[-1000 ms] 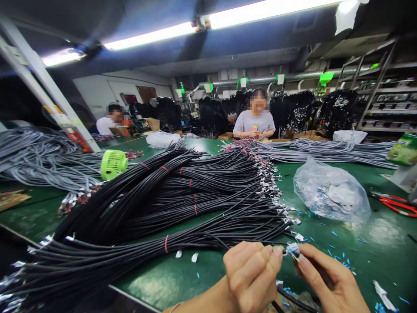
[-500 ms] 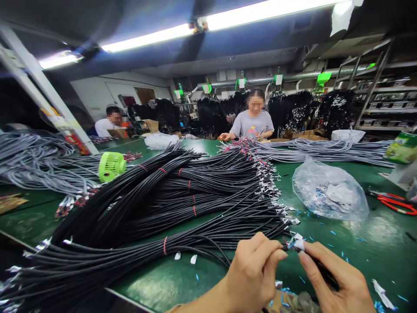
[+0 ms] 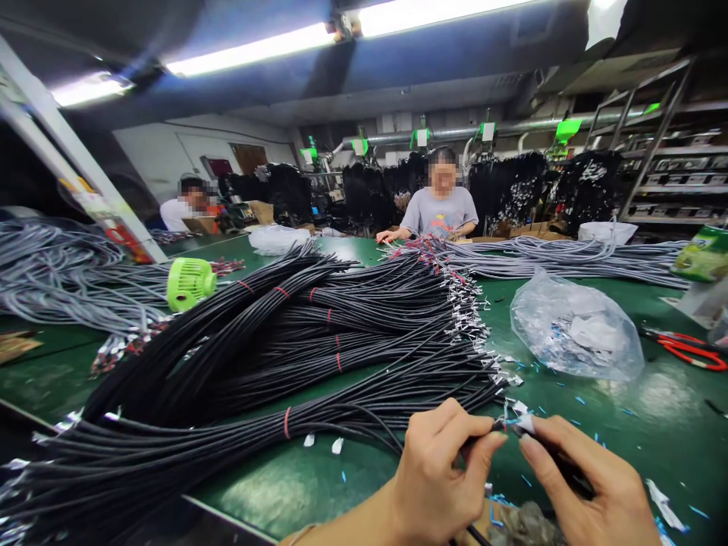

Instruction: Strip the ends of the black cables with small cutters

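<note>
My left hand (image 3: 449,462) is closed in a pinch around a black cable (image 3: 499,425) close to its tip. Thin coloured wires (image 3: 510,422), some of them blue, stick out of that end toward my right hand (image 3: 591,478). Between the thumb and forefinger of the right hand sits a small white piece (image 3: 526,423), touching or very near the wires. Something dark lies under the right fingers, mostly hidden. Left of both hands, a long bundle of black cables (image 3: 239,447) rests on the green table (image 3: 273,493), tied with a red band (image 3: 287,422).
A clear plastic bag (image 3: 577,326) with white and blue scraps lies beyond my right hand, red-handled pliers (image 3: 691,350) at its right. Grey cables (image 3: 569,258) run across the back. A green fan (image 3: 190,284) stands at left. A co-worker (image 3: 437,205) sits opposite.
The view has shifted slightly. Both hands keep their pinch at the cable end, and the coloured wires between them now show a little more spread.
</note>
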Motion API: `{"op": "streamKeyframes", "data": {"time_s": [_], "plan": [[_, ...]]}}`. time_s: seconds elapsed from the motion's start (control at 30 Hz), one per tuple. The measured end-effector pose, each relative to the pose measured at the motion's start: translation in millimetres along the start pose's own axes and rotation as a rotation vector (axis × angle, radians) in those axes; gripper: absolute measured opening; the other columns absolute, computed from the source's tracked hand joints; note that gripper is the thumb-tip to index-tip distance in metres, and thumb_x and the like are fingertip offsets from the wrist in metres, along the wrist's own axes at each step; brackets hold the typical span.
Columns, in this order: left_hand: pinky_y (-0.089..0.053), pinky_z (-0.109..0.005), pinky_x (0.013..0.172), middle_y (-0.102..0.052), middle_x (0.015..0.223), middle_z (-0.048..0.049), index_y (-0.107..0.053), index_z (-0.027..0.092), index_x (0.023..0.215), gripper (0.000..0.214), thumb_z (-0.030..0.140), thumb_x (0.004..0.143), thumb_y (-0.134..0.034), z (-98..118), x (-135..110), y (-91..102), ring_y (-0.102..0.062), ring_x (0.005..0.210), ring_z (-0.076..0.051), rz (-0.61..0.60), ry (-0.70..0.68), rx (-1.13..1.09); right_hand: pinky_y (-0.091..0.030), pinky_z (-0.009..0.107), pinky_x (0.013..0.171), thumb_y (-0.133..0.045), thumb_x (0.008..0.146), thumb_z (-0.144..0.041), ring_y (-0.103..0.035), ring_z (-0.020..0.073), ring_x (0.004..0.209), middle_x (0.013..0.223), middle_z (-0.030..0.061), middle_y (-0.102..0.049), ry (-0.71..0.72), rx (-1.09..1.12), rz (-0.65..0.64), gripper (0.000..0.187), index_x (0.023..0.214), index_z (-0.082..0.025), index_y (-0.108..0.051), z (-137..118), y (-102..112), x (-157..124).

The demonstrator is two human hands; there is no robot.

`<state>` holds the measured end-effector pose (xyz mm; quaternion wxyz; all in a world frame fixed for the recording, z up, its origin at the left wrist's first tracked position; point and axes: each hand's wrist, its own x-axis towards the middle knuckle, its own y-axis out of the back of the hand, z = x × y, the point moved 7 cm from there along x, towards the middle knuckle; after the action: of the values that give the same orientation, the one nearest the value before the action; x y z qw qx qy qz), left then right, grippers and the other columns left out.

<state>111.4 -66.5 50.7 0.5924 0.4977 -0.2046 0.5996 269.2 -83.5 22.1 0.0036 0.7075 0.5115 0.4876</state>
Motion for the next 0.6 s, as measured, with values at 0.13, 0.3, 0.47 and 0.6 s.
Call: {"op": "streamKeyframes", "data": {"time_s": [0.13,0.3,0.47,0.6], "plan": [[-0.034,-0.023,0.044,-0.058,0.056,-0.0023,-0.065,0.010,0.076,0.006,0.006,0.077,-0.060,0.9,-1.1,-1.8,-0.047,0.047,-0.010,0.006,-0.025,-0.015,-0.055,0.021,0.068,-0.062,0.083,-0.030,-0.068,0.0173,0.073,0.086,0.0040,-0.071,0.015,-0.012,0.001,0.013,0.089,-0.020,-0.068,1.1,0.0,-1.2],[-0.033,-0.023,0.045,-0.058,0.058,-0.0026,-0.064,0.009,0.077,0.007,0.004,0.076,-0.060,1.8,-2.4,-3.2,-0.046,0.049,-0.010,0.003,-0.045,-0.019,-0.054,0.022,0.068,-0.062,0.083,-0.028,-0.069,0.0174,0.073,0.086,0.0035,-0.071,0.033,-0.022,0.008,0.013,0.091,-0.020,-0.068,1.4,0.6,-2.4],[-0.034,-0.022,0.047,-0.059,0.059,-0.0028,-0.064,0.010,0.076,0.008,0.006,0.079,-0.058,-0.6,-1.5,-3.1,-0.049,0.051,-0.011,-0.031,-0.004,-0.017,-0.054,0.022,0.069,-0.063,0.083,-0.027,-0.068,0.0174,0.073,0.085,0.0035,-0.071,0.039,-0.029,0.028,0.012,0.091,-0.020,-0.067,0.9,1.2,-3.6],[-0.036,-0.022,0.052,-0.061,0.060,-0.0039,-0.064,0.011,0.071,0.020,0.010,0.085,-0.049,-8.1,1.5,-10.4,-0.053,0.055,-0.012,-0.204,0.128,-0.054,-0.053,0.019,0.066,-0.062,0.084,-0.025,-0.069,0.0155,0.071,0.085,0.0009,-0.071,0.088,-0.030,0.026,0.010,0.092,-0.022,-0.066,-2.1,0.5,-1.4]]}}
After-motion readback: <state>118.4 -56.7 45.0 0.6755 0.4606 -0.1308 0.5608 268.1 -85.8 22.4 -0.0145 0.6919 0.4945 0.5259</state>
